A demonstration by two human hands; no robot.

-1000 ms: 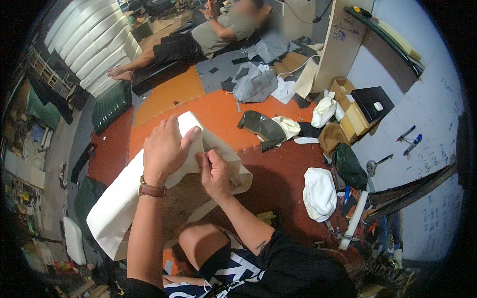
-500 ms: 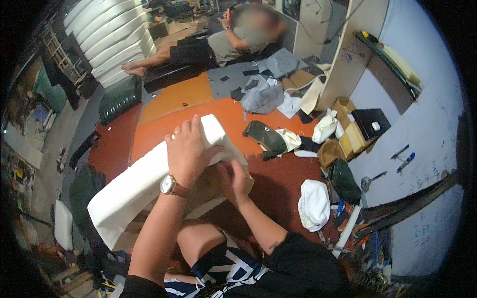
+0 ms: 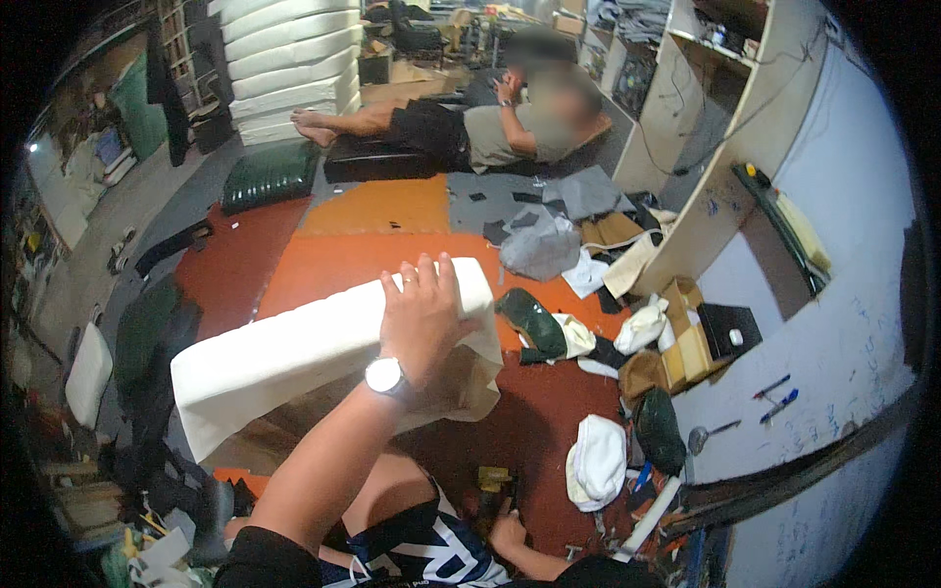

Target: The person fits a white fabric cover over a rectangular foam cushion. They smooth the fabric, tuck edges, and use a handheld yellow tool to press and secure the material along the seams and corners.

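Observation:
A long white upholstered cushion (image 3: pixel 284 328) stands tilted on its edge in front of me, its white cover hanging loose along the near side. My left hand (image 3: pixel 421 328), a watch at its wrist, grips the cushion's upper edge near the right end, fingers over the top and thumb on the end. Low in the picture, my right hand (image 3: pixel 508 532) is closed at a dark tool with a yellow end (image 3: pixel 494 477), close to my knee. Its exact kind is too dim to make out. The cushion's underside is mostly in shadow.
Orange and brown sheeting (image 3: pixel 372 250) covers the floor. To the right lie a white cloth bundle (image 3: pixel 596 461), a dark green cover piece (image 3: pixel 534 321) and a cardboard box (image 3: pixel 681 294). A person (image 3: pixel 500 132) reclines at the back beside stacked white cushions (image 3: pixel 294 73).
My right hand has left the cushion and moved down to the tool near my knee. My left hand keeps hold of the cushion, which now lies more level. The view has shifted.

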